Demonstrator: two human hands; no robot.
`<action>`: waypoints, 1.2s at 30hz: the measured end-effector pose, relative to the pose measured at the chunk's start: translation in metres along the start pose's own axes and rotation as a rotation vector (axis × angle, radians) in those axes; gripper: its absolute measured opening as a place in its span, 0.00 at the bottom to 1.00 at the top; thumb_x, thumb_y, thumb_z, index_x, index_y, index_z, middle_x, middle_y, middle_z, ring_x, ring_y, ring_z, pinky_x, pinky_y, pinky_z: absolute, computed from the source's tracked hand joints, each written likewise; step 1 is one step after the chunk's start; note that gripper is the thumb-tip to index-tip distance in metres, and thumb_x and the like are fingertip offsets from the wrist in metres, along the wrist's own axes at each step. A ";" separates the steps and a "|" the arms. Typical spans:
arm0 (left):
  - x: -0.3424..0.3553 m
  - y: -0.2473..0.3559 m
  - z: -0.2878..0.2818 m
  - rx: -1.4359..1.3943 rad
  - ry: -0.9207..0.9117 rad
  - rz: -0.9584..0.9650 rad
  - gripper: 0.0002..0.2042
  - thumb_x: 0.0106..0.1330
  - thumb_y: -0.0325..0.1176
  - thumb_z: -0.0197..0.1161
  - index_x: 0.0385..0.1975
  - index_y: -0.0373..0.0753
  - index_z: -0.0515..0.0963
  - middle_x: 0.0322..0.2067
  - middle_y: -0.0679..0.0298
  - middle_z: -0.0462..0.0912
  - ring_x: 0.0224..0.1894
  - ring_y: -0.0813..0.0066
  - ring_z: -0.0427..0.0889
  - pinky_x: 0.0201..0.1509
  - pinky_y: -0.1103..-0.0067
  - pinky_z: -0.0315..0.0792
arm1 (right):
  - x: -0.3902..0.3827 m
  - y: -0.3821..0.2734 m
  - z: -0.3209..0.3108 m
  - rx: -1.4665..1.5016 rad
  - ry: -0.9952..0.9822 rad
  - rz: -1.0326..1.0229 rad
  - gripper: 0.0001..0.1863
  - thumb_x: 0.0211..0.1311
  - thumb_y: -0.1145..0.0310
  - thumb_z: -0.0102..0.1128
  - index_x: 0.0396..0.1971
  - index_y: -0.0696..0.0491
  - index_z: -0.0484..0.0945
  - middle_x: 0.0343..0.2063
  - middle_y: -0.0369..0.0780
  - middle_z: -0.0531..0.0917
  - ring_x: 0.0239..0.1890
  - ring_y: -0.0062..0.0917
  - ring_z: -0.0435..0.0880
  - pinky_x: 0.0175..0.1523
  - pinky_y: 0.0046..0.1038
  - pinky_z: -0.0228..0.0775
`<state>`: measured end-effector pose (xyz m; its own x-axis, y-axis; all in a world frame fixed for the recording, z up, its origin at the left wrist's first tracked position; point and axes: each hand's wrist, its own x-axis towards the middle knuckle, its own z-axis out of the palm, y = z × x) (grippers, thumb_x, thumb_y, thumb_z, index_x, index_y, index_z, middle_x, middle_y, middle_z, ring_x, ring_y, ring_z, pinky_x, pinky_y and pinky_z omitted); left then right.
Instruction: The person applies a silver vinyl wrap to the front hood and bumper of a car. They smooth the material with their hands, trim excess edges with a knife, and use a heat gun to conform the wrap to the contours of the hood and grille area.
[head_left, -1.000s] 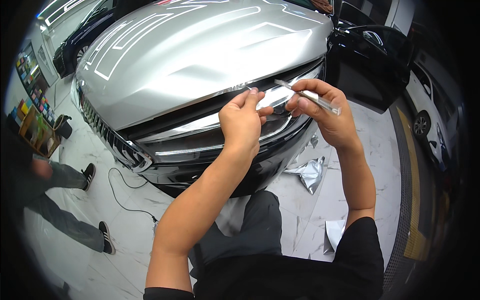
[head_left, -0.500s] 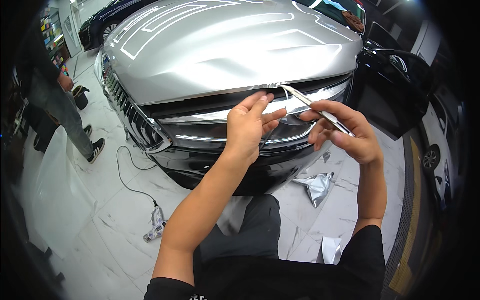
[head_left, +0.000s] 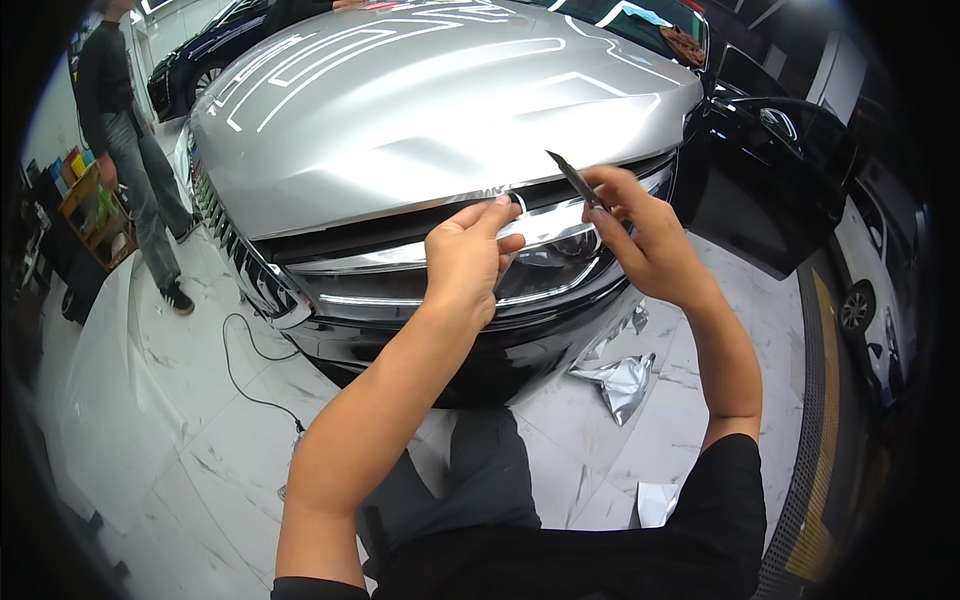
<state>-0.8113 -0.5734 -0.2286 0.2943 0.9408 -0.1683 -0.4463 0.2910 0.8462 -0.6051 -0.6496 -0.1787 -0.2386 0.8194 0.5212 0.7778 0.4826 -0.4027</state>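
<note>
The car's silver hood [head_left: 400,150] lies in front of me, its front edge above a dark gap and the headlight [head_left: 550,255]. At that edge my left hand [head_left: 462,258] is closed, thumb and finger pinching a thin pale strip of film [head_left: 520,204] that curls up beside the fingertips. To its right, my right hand [head_left: 645,240] grips a slim craft knife [head_left: 574,178], dark blade pointing up and left. The blade tip overlaps the hood in view; I cannot tell whether it touches. Part of the knife handle is hidden in the fingers.
Crumpled silver film [head_left: 622,385] and a smaller piece [head_left: 656,503] lie on the tiled floor at right. A clear sheet [head_left: 110,400] and a black cable [head_left: 232,365] are at left. A person [head_left: 120,140] stands far left. An open black car door [head_left: 765,185] juts out at right.
The knife has come away from the strip, its blade now pointing higher. My left fingers have closed on the strip. The view has shifted, and the person at left stands farther back.
</note>
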 end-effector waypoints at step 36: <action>-0.015 -0.015 0.082 -0.624 0.470 -0.104 0.15 0.81 0.43 0.63 0.54 0.38 0.84 0.47 0.62 0.90 0.36 0.79 0.89 0.37 0.85 0.79 | 0.122 -0.028 -0.097 0.169 -0.542 0.147 0.13 0.71 0.71 0.69 0.51 0.60 0.88 0.37 0.43 0.89 0.36 0.28 0.86 0.44 0.26 0.76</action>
<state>-0.7396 -0.6061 -0.1969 0.0350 0.8378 -0.5448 -0.8691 0.2947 0.3973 -0.5998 -0.5931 -0.0303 -0.4332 0.9012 0.0095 0.7323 0.3582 -0.5791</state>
